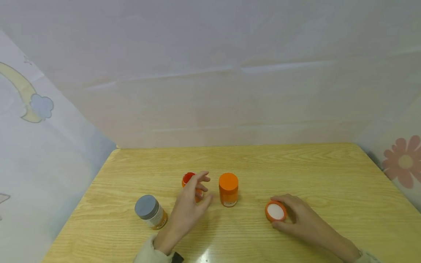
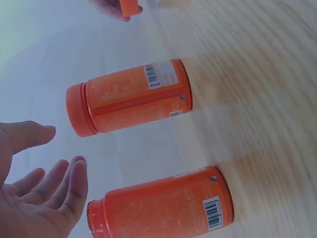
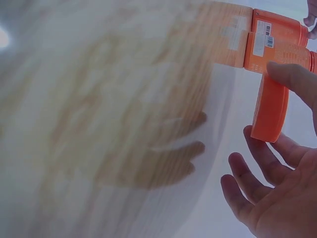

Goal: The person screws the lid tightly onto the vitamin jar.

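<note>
My right hand (image 1: 304, 221) pinches an orange lid (image 1: 275, 212) between thumb and fingers, its white inner face turned up. In the right wrist view the lid (image 3: 270, 109) is held above the table. My left hand (image 1: 188, 210) has its fingers spread and slightly bent, with nothing in it. Partly behind that hand stands an uncovered orange jar (image 1: 188, 178), its red inside showing. To its right is a second orange jar (image 1: 228, 189) with its lid on. In the left wrist view the left hand (image 2: 42, 198) is apart from the capped jar (image 2: 133, 96); contact with the uncovered jar (image 2: 166, 206) cannot be told.
A jar with a grey lid (image 1: 151, 212) stands left of my left forearm. All of these are on a light wood-patterned table (image 1: 296, 168). Pale printed sheets (image 1: 210, 91) hang behind the table and along both sides.
</note>
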Action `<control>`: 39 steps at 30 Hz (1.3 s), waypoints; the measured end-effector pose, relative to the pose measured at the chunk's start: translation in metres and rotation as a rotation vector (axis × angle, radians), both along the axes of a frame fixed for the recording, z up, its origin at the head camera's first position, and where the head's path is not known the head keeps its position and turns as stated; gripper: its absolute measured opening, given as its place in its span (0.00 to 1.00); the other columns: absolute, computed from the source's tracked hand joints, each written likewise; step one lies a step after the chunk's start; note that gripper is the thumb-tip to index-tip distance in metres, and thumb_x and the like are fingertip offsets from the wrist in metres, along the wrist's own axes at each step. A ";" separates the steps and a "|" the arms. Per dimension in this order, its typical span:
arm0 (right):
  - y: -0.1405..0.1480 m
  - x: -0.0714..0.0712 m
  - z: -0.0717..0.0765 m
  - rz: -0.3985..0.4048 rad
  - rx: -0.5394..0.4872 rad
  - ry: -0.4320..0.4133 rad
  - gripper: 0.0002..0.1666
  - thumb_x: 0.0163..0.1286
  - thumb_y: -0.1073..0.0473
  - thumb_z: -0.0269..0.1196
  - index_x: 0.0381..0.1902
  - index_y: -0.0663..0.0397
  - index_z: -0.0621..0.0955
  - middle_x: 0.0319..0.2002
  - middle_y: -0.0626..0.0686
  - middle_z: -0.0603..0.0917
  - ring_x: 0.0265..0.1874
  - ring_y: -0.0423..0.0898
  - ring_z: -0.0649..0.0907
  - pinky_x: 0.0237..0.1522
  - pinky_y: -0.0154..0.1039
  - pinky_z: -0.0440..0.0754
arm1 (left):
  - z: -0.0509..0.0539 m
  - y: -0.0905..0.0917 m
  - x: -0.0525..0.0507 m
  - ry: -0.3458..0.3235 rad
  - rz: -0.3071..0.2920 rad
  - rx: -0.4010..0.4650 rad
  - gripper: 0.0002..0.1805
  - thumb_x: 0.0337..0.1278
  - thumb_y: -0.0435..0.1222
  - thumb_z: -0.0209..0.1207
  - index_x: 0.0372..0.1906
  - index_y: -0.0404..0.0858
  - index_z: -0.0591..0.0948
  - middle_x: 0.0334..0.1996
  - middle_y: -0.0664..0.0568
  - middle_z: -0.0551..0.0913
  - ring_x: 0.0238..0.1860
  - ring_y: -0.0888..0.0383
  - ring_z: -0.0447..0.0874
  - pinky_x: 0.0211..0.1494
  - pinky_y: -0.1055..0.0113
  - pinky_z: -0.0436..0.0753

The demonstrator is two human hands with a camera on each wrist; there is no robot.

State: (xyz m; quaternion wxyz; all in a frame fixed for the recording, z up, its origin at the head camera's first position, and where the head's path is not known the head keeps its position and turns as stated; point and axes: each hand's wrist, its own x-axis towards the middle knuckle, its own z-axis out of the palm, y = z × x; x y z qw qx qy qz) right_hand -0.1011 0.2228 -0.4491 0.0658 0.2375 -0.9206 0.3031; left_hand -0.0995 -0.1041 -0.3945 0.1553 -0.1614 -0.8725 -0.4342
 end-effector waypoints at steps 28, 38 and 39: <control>-0.006 -0.001 0.002 0.030 -0.113 0.007 0.35 0.53 0.51 0.77 0.58 0.48 0.78 0.50 0.38 0.83 0.47 0.29 0.79 0.47 0.31 0.80 | -0.011 -0.024 -0.015 -0.112 0.272 -0.039 0.46 0.47 0.31 0.73 0.70 0.34 0.61 0.67 0.37 0.66 0.66 0.40 0.65 0.67 0.41 0.71; -0.007 0.000 0.004 -0.006 -0.101 -0.031 0.35 0.55 0.48 0.76 0.59 0.49 0.78 0.50 0.34 0.82 0.47 0.30 0.79 0.48 0.36 0.82 | -0.020 -0.029 -0.019 -0.322 0.275 0.006 0.50 0.48 0.32 0.73 0.73 0.33 0.56 0.65 0.33 0.71 0.64 0.37 0.74 0.65 0.39 0.73; -0.007 0.001 0.005 -0.013 -0.102 -0.040 0.35 0.55 0.48 0.76 0.59 0.49 0.78 0.51 0.34 0.82 0.48 0.30 0.79 0.48 0.37 0.82 | -0.021 -0.030 -0.019 -0.332 0.273 0.007 0.49 0.48 0.32 0.73 0.73 0.33 0.56 0.65 0.33 0.72 0.63 0.37 0.74 0.66 0.39 0.73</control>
